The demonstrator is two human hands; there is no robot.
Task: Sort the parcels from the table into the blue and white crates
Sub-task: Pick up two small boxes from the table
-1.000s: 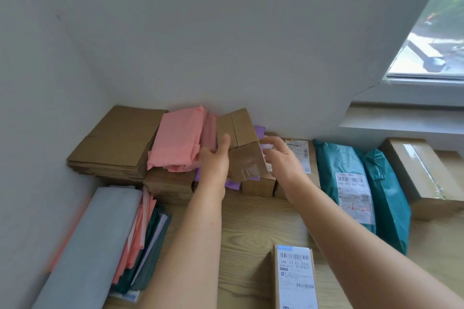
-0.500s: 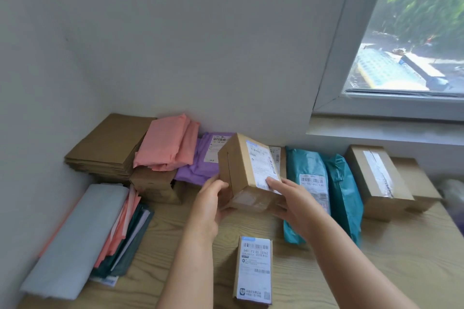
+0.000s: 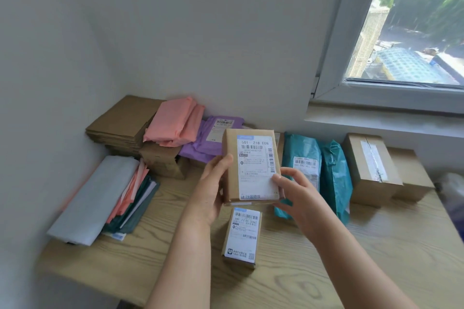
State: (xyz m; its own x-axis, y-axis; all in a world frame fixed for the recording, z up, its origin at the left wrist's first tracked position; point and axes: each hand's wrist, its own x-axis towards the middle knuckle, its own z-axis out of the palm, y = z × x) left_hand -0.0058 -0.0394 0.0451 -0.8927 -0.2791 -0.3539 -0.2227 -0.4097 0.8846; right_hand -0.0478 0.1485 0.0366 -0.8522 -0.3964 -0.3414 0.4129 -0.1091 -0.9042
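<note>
The left hand (image 3: 213, 190) gripped the left edge of a brown cardboard parcel (image 3: 251, 165), thumb on its front face and fingers out of sight behind it. The right hand (image 3: 298, 195) held the opposite side, thumb pressed on the lower right corner of the white shipping label and the other fingers curled round the right edge. Between the two hands the parcel stood roughly upright above the wooden table (image 3: 313, 273), clear of its surface, label turned toward the camera.

Directly below it a smaller labelled box (image 3: 242, 236) lay flat on the table. Two teal mailer bags (image 3: 334, 178) leaned side by side just to the right, partly behind the right hand, and beyond them sat a taped brown box (image 3: 371, 170). To the left, at the wall, a purple mailer (image 3: 200, 145) lay beside pink mailers (image 3: 173, 123) piled on a small brown carton (image 3: 163, 162). A stack of flattened cardboard (image 3: 120, 120) filled the corner, and a pile of grey, pink and dark green bags (image 3: 95, 198) lay near the table's left edge. A window (image 3: 414, 20) stood at the upper right.
</note>
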